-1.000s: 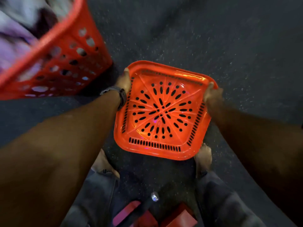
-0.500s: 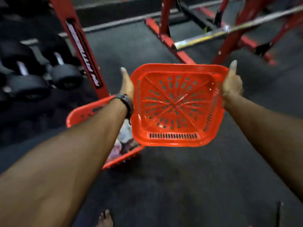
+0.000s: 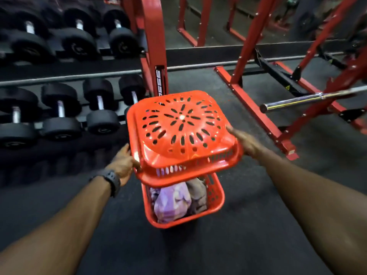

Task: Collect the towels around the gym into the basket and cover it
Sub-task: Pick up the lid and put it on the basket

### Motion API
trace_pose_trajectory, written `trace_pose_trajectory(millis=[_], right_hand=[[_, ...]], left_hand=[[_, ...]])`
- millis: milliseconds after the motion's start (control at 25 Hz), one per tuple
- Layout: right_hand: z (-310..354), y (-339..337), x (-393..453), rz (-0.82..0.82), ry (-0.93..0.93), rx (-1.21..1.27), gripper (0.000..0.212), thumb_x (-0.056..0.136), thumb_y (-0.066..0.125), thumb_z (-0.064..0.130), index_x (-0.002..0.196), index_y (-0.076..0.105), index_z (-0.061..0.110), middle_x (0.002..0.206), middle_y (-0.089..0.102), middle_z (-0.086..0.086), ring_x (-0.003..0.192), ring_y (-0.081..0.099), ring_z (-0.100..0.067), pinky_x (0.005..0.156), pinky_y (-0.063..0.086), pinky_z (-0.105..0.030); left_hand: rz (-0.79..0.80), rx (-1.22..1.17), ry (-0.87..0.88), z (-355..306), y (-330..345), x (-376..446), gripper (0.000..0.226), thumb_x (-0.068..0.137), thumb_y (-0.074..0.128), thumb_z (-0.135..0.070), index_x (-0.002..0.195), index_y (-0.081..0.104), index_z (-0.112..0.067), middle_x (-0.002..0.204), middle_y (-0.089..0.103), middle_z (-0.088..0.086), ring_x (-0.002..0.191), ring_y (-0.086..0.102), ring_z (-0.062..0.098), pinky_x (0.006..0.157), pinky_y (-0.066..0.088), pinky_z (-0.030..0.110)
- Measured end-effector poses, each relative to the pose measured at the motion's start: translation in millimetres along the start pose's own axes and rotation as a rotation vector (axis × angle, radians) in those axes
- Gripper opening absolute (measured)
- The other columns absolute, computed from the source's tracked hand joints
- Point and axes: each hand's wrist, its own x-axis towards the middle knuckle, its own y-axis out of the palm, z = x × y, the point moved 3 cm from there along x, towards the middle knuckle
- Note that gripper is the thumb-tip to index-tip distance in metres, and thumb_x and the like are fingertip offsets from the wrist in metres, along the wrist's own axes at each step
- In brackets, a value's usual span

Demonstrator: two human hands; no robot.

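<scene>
lid held over the loaded basket, dome side up

at far left the dumbbell rack [image 3: 59,108] stands clear of the work. the left hand [image 3: 124,164] grips the lid's left edge, fingers curled at the rim, wristwatch [image 3: 113,180] just behind it. the red lid [image 3: 181,133] hangs tilted above the basket [image 3: 215,197], which sits on the floor with towels [image 3: 172,203] piled inside, its near half uncovered. the right hand [image 3: 245,142] lies along the lid's right edge with fingers fairly straight; whether it clamps is blurred. holding opposite edges probably lets the person square the lid over the rim. the barbell [image 3: 309,100] lies off to the right. half a second ago the lid showed its hollow underside, held beside the basket; now it faces down over it.
</scene>
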Motion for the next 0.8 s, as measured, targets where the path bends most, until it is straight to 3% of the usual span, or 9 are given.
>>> trace_pose_trajectory(millis=[80,120,200,280,360,440,520,640,800], right_hand=[[-38,23,6,-0.036,-0.009,-0.116,0.044,0.094,0.063,0.045,0.112,0.073,0.006,0.101,0.071,-0.007,0.071,0.067,0.002,0.066,0.054,-0.015],[-58,30,8,-0.061,0.025,-0.110,0.046,0.090,0.068,0.045,0.113,0.073,0.006,0.099,0.072,-0.005,0.066,0.067,0.002,0.059,0.053,-0.013],[-101,38,13,-0.055,0.125,-0.086,0.058,0.080,0.076,0.052,0.118,0.072,0.009,0.104,0.076,-0.005,0.082,0.075,-0.014,0.071,0.061,-0.024],[-141,47,22,0.007,0.184,-0.080,0.070,0.070,0.078,0.061,0.119,0.072,0.011,0.105,0.079,-0.006,0.090,0.077,-0.022,0.080,0.063,-0.038],[-177,55,39,0.018,0.184,-0.121,0.075,0.066,0.076,0.067,0.117,0.073,0.013,0.106,0.079,-0.004,0.090,0.077,-0.019,0.083,0.062,-0.038],[-209,65,55,0.024,0.187,-0.169,0.079,0.068,0.073,0.073,0.120,0.073,0.013,0.109,0.077,-0.003,0.094,0.074,-0.018,0.090,0.059,-0.037],[-231,74,65,0.043,0.240,-0.155,0.099,0.054,0.071,0.085,0.122,0.072,0.013,0.114,0.076,-0.008,0.103,0.072,-0.025,0.096,0.057,-0.044],[-260,84,77,0.088,0.289,-0.130,0.129,0.027,0.069,0.095,0.128,0.068,0.015,0.122,0.073,-0.009,0.112,0.070,-0.028,0.100,0.055,-0.047],[-260,89,84,0.148,0.272,-0.182,0.133,0.031,0.068,0.095,0.138,0.060,0.017,0.135,0.066,-0.009,0.123,0.064,-0.028,0.107,0.050,-0.046]], left_hand=[[-0.039,0.102,0.013,48,-1,-3,0.087,0.052,0.048,0.029,0.131,0.051,-0.005,0.112,0.064,0.013,0.094,0.057,0.026,0.057,0.048,0.031],[-0.056,0.123,0.010,67,2,-6,0.089,0.046,0.051,0.020,0.132,0.052,-0.005,0.113,0.064,0.011,0.095,0.057,0.024,0.062,0.051,0.031],[-0.078,0.135,0.002,101,10,-5,0.084,0.044,0.051,0.008,0.127,0.055,-0.005,0.110,0.065,0.011,0.095,0.059,0.022,0.076,0.051,0.036],[-0.115,0.191,-0.035,133,14,4,0.065,0.056,0.061,0.010,0.120,0.057,-0.002,0.111,0.068,0.015,0.098,0.063,0.024,0.084,0.054,0.041],[-0.191,0.261,-0.088,164,19,24,0.046,0.078,0.065,0.012,0.123,0.060,0.004,0.119,0.069,0.021,0.108,0.066,0.032,0.093,0.055,0.047],[-0.260,0.359,-0.123,192,25,41,0.033,0.087,0.066,0.000,0.121,0.066,0.002,0.116,0.070,0.017,0.109,0.067,0.029,0.088,0.054,0.042],[-0.304,0.403,-0.174,211,30,53,0.030,0.091,0.066,-0.010,0.120,0.069,0.000,0.115,0.070,0.017,0.109,0.066,0.027,0.083,0.051,0.038],[-0.312,0.421,-0.198,237,34,66,0.033,0.094,0.063,-0.012,0.124,0.067,-0.001,0.125,0.067,0.022,0.119,0.063,0.033,0.093,0.050,0.039],[-0.291,0.438,-0.215,251,27,73,0.040,0.092,0.066,-0.021,0.125,0.065,0.001,0.128,0.065,0.025,0.123,0.061,0.036,0.102,0.049,0.046]])
